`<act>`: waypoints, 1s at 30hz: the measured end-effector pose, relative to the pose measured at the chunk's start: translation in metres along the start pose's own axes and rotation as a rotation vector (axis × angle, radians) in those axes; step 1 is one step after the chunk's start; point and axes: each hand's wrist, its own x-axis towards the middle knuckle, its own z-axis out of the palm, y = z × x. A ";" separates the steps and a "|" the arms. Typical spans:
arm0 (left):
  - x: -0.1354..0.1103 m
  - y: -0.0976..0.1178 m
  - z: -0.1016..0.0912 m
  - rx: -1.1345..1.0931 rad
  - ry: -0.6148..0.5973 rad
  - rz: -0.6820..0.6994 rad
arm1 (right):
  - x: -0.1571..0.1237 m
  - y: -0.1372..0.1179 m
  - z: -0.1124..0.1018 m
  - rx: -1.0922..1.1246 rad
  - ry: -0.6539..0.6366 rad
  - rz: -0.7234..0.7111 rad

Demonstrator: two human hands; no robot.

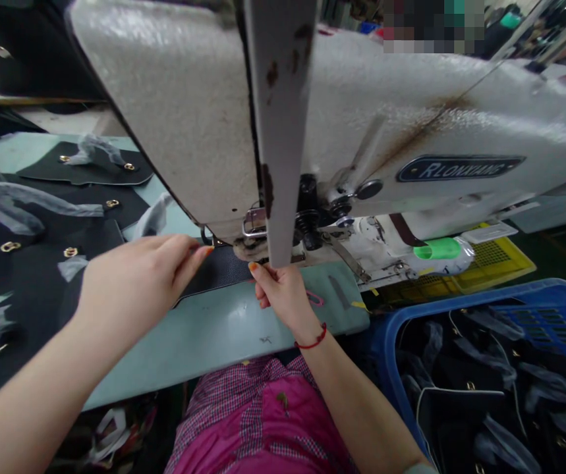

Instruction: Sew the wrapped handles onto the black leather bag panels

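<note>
Pale green, the surface (223,329) runs across the middle of the frame under a large white sewing machine (362,112), whose head fills the upper half. At the centre, a black leather piece (223,268) lies flat on the surface and goes in below the presser foot (253,247); its far end is hidden by the machine.

The left hand (134,283) rests on the near left edge of this piece, fingers stretched forward and nearly closed together, the tips pressing it down. It seems to keep the material flat and straight, though I cannot tell whether it pinches the edge. The right hand (283,293) is just right of the foot, fingers curled, the thumb and first finger nipping the right edge of the same piece, probably to guide it close to the needle. A red string bracelet (312,342) is on this wrist.

At the left of the frame, more black panels with gold eyelets (40,230) lie in a pile, some with grey wrapping. At the lower right, a blue basket (549,296) holds more dark parts, near enough to reach. Behind it sits a yellow tray (505,260).
</note>
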 end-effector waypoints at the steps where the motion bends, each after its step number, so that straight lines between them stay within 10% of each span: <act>1: -0.017 0.010 0.003 -0.071 -0.004 -0.009 | 0.000 0.000 0.001 0.003 0.006 -0.004; 5: -0.064 0.036 0.048 -0.957 -0.343 -0.290 | -0.002 0.000 0.003 -0.007 0.022 -0.032; 10: -0.044 0.044 0.091 -1.659 -0.209 -0.755 | -0.005 0.002 0.005 -0.001 0.058 -0.046; 19: -0.022 0.047 0.089 -1.822 -0.311 -0.854 | -0.010 0.017 0.014 0.339 0.086 0.017; 30: -0.018 0.036 0.080 -1.406 -0.415 -0.754 | -0.007 0.000 0.000 -0.035 0.069 -0.091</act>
